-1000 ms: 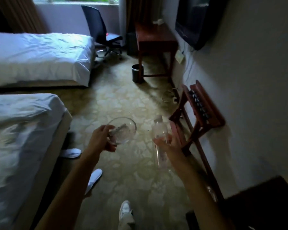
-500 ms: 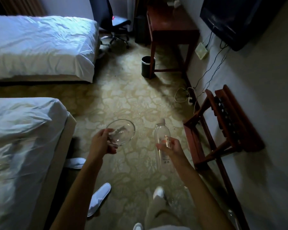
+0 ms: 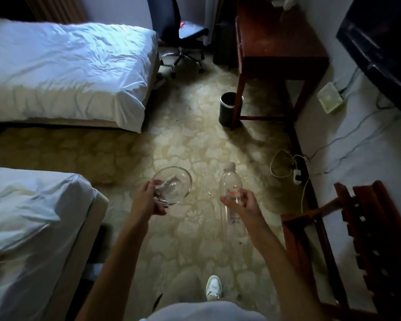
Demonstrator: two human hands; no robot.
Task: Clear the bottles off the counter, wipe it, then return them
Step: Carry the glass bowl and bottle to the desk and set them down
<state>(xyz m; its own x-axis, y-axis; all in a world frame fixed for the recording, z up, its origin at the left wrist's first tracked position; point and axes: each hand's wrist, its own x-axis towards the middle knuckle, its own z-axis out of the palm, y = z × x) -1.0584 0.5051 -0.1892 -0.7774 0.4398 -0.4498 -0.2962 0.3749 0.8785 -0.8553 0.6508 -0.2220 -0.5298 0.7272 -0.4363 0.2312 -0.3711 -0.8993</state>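
Observation:
My right hand (image 3: 242, 206) grips a clear plastic bottle (image 3: 230, 181) with a white cap, held upright above the carpet. In my left hand (image 3: 146, 200) is a clear glass bowl (image 3: 174, 185), pinched at its near rim and tilted a little, with something pale lying inside. Both hands are held out in front of me at about the same height, roughly a bottle's length apart. No counter is in view.
Two white beds (image 3: 63, 72) (image 3: 30, 228) stand on the left. A dark wooden desk (image 3: 280, 40) with a black bin (image 3: 228, 110) beside it lies ahead right, an office chair (image 3: 178, 31) behind. A folding wooden rack (image 3: 366, 239) and floor cables (image 3: 287, 167) line the right wall.
I have walked forward along the aisle; the desk, bin and rack have drawn closer. Both hands still carry the bowl and bottle in the same pose.

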